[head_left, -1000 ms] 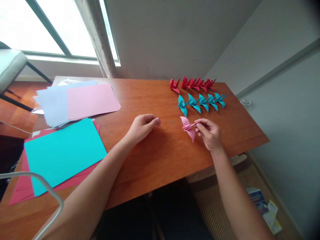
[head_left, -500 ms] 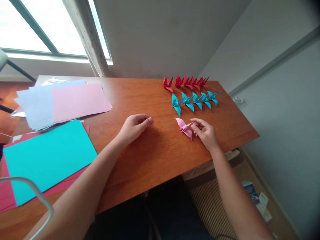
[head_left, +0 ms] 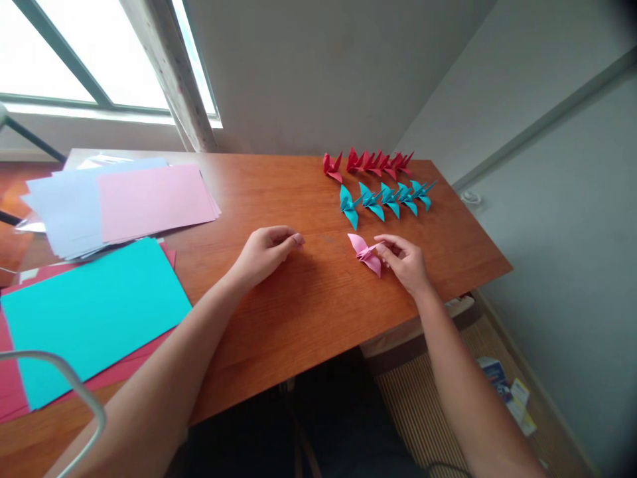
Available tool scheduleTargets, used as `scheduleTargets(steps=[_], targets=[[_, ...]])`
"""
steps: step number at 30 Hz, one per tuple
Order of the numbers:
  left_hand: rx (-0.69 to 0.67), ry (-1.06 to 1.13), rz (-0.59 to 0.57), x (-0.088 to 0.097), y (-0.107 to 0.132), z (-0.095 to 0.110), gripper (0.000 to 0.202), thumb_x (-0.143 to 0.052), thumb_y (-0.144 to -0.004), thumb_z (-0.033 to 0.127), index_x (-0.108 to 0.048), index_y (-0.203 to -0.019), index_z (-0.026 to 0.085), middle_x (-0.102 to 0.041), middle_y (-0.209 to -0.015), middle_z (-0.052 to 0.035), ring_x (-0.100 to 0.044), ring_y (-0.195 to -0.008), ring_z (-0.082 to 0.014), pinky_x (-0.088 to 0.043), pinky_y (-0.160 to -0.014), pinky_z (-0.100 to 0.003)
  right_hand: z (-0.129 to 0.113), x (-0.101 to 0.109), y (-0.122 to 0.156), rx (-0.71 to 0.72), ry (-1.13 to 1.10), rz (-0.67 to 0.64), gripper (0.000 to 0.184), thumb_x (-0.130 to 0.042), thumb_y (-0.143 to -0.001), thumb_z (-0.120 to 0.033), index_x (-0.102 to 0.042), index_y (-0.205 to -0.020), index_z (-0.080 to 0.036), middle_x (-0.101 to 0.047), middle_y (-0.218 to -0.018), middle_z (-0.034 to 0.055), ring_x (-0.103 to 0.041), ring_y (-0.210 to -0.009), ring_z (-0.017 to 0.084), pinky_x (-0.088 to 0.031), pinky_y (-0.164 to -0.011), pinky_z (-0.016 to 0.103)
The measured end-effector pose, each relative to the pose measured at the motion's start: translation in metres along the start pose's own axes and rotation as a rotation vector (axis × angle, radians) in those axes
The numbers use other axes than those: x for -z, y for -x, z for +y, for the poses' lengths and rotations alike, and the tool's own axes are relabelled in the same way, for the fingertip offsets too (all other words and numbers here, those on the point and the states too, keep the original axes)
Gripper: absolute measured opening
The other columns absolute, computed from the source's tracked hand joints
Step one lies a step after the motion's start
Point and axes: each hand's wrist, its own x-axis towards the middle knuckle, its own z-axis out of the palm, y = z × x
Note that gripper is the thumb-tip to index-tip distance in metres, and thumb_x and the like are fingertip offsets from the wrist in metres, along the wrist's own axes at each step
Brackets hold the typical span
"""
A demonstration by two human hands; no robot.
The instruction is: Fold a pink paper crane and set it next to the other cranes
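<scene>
A pink origami crane (head_left: pixel 367 255) sits on the wooden table in front of the other cranes, wings spread. My right hand (head_left: pixel 403 261) pinches the thin point at its right end between thumb and fingertips. My left hand (head_left: pixel 269 251) rests on the table to the left of it, fingers curled together, with nothing visible in them. Behind the pink crane stands a row of several blue cranes (head_left: pixel 349 207). Farther back is a row of several red cranes (head_left: pixel 332 167), the leftmost a little apart from the others.
Blue paper (head_left: pixel 99 318) lies over red sheets (head_left: pixel 12 392) at the left. Pink paper (head_left: pixel 154 202) and pale blue sheets (head_left: pixel 70 212) are stacked behind. A white curved tube (head_left: pixel 74 382) crosses the lower left. The table (head_left: pixel 298 318) has its near edge by my lap.
My right hand has closed in slightly on the pink crane's right point. The left hand keeps its place, and the whole view has shifted a little.
</scene>
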Motion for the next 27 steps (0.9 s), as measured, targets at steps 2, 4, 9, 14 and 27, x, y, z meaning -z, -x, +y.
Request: scheduleTargets(steps=[2, 4, 9, 14, 27], targets=[[-0.005, 0.002, 0.000, 0.000, 0.000, 0.000, 0.037, -0.060, -0.088, 0.048, -0.075, -0.083, 0.014, -0.069, -0.074, -0.0037, -0.048, -0.059, -0.0123, -0.037, -0.059, -0.026, -0.001, 0.000, 0.001, 0.013, 0.037, 0.015, 0.028, -0.074, -0.084, -0.041, -0.076, -0.100, -0.019, -0.078, -0.096, 0.0068, -0.072, -0.083, 0.019, -0.058, -0.075, 0.033], [-0.005, 0.004, 0.003, 0.000, 0.000, 0.000, 0.037, -0.060, -0.088, 0.048, -0.075, -0.083, 0.014, -0.069, -0.073, -0.0036, -0.048, -0.058, -0.0124, -0.037, -0.059, -0.026, -0.001, 0.000, 0.001, 0.027, 0.054, 0.023, 0.027, -0.073, -0.085, -0.042, -0.077, -0.099, -0.019, -0.078, -0.099, 0.0075, -0.072, -0.085, 0.020, -0.059, -0.075, 0.033], [0.002, 0.005, 0.001, 0.000, 0.001, -0.001, 0.037, -0.060, -0.089, 0.049, -0.074, -0.085, 0.014, -0.071, -0.076, -0.0048, -0.051, -0.058, -0.0128, -0.039, -0.059, -0.026, -0.003, 0.002, 0.002, 0.033, 0.025, 0.024, 0.023, -0.072, -0.086, -0.039, -0.076, -0.096, -0.019, -0.077, -0.092, 0.0057, -0.070, -0.074, 0.017, -0.057, -0.064, 0.029], [-0.003, 0.005, 0.003, -0.001, 0.001, -0.002, 0.037, -0.060, -0.089, 0.049, -0.074, -0.084, 0.015, -0.071, -0.076, -0.0049, -0.051, -0.058, -0.0129, -0.039, -0.058, -0.026, -0.004, 0.004, 0.003, 0.013, 0.003, 0.064, 0.026, -0.075, -0.083, -0.040, -0.076, -0.098, -0.019, -0.076, -0.090, 0.0054, -0.066, -0.067, 0.014, -0.056, -0.059, 0.027], [0.004, 0.117, -0.064, -0.006, 0.004, 0.005, 0.037, -0.062, -0.088, 0.048, -0.074, -0.091, 0.013, -0.075, -0.085, -0.0077, -0.052, -0.061, -0.0119, -0.041, -0.059, -0.025, -0.037, -0.024, 0.018, 0.099, -0.084, -0.058, 0.016, -0.072, -0.088, -0.038, -0.077, -0.090, -0.023, -0.074, -0.083, 0.0017, -0.066, -0.065, 0.014, -0.056, -0.059, 0.027]])
